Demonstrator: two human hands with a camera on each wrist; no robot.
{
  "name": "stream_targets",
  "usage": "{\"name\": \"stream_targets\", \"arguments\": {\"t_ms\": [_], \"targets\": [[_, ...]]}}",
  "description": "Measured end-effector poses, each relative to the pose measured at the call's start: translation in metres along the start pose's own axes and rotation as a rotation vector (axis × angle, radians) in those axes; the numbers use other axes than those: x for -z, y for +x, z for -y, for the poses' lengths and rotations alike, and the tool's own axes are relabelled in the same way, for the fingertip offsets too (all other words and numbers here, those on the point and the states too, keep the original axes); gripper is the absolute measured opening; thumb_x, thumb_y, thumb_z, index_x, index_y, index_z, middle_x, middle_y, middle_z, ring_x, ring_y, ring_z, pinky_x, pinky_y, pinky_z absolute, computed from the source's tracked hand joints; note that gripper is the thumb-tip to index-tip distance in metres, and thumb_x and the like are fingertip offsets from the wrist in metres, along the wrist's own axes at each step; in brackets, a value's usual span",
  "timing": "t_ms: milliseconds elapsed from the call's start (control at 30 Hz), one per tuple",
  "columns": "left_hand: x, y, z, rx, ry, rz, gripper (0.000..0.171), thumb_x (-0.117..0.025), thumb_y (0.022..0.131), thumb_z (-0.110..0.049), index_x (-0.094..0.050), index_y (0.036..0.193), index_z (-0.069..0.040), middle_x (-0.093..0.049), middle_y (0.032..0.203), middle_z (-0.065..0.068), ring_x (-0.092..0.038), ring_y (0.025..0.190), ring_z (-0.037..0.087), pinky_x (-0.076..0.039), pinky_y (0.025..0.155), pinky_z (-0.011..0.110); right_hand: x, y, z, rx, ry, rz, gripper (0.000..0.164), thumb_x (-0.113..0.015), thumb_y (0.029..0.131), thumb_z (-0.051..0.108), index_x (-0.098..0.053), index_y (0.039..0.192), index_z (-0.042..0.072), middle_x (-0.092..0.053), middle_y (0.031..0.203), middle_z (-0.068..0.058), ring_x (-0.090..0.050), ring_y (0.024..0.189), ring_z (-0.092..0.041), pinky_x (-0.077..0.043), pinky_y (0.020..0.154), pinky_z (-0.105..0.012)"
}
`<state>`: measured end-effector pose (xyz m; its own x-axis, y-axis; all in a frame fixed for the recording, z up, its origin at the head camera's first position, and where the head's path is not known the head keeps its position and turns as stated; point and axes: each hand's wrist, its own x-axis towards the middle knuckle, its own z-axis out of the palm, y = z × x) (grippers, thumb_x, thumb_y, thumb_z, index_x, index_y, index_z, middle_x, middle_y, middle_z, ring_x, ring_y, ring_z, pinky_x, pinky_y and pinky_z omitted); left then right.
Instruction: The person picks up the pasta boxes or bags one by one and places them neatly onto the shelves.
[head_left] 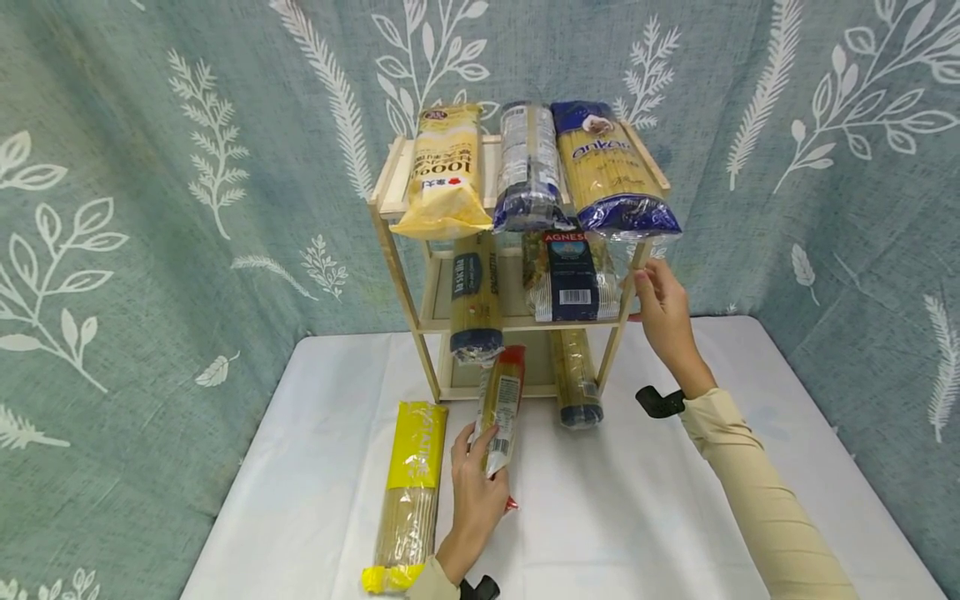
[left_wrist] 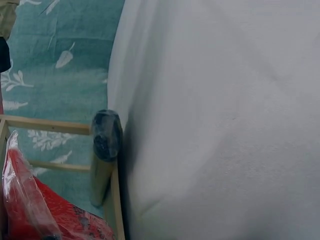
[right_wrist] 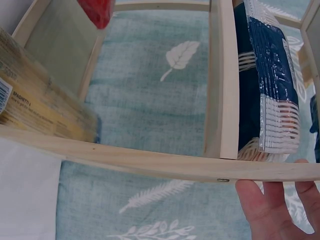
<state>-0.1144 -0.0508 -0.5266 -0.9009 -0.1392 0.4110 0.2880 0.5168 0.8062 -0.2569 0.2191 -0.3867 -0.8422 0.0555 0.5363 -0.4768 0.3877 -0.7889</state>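
My left hand [head_left: 477, 492] grips a clear pasta packet with red ends [head_left: 506, 408] by its near part. The packet's far end points in at the bottom level of a wooden three-level rack [head_left: 400, 275]. In the left wrist view its red wrapper [left_wrist: 30, 200] fills the lower left corner, and the hand itself is out of sight. My right hand [head_left: 663, 308] holds the rack's right front post at the middle level. The right wrist view shows fingertips [right_wrist: 247, 192] against that post [right_wrist: 150, 161]. A spaghetti packet [head_left: 576, 375] lies on the bottom level at right.
A yellow-ended pasta packet [head_left: 412, 492] lies on the white table left of the rack. A dark-ended spaghetti packet [head_left: 476, 292] and an Agnesi packet [head_left: 573, 279] occupy the middle level. On top lie yellow [head_left: 446, 167], clear-and-blue [head_left: 528, 162] and Ankara packets [head_left: 611, 171]. Patterned curtain [head_left: 225, 167] surrounds the table.
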Motion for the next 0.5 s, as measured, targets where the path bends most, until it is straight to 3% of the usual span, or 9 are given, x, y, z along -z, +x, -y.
{"name": "stream_targets", "arguments": {"t_ms": [100, 233, 500], "targets": [[-0.003, 0.005, -0.002, 0.0, -0.008, 0.001, 0.054, -0.059, 0.067, 0.019, -0.064, 0.118, 0.001, -0.041, 0.134, 0.026, -0.046, 0.115, 0.043, -0.049, 0.083, 0.049, 0.0, -0.001, 0.001, -0.002, 0.0, 0.001, 0.034, -0.038, 0.103, 0.028, -0.05, 0.124, 0.004, -0.061, 0.103, -0.019, -0.059, 0.096, -0.031, -0.055, 0.059, -0.044], [-0.009, 0.011, -0.003, 0.002, -0.005, 0.01, 0.055, -0.059, 0.067, 0.018, -0.064, 0.119, 0.001, -0.04, 0.135, 0.026, -0.044, 0.118, 0.043, -0.049, 0.084, 0.049, 0.0, -0.001, 0.002, -0.001, -0.003, 0.001, 0.034, -0.038, 0.103, 0.028, -0.05, 0.124, 0.004, -0.061, 0.103, -0.019, -0.058, 0.096, -0.03, -0.054, 0.06, -0.048], [-0.02, 0.019, 0.0, 0.02, -0.008, 0.03, 0.057, -0.058, 0.067, 0.017, -0.063, 0.121, -0.001, -0.039, 0.137, 0.025, -0.041, 0.121, 0.043, -0.047, 0.087, 0.051, 0.0, -0.001, 0.007, 0.006, 0.007, 0.001, 0.031, -0.038, 0.103, 0.022, -0.05, 0.124, 0.002, -0.061, 0.104, -0.023, -0.058, 0.096, -0.035, -0.056, 0.057, -0.034]]}}
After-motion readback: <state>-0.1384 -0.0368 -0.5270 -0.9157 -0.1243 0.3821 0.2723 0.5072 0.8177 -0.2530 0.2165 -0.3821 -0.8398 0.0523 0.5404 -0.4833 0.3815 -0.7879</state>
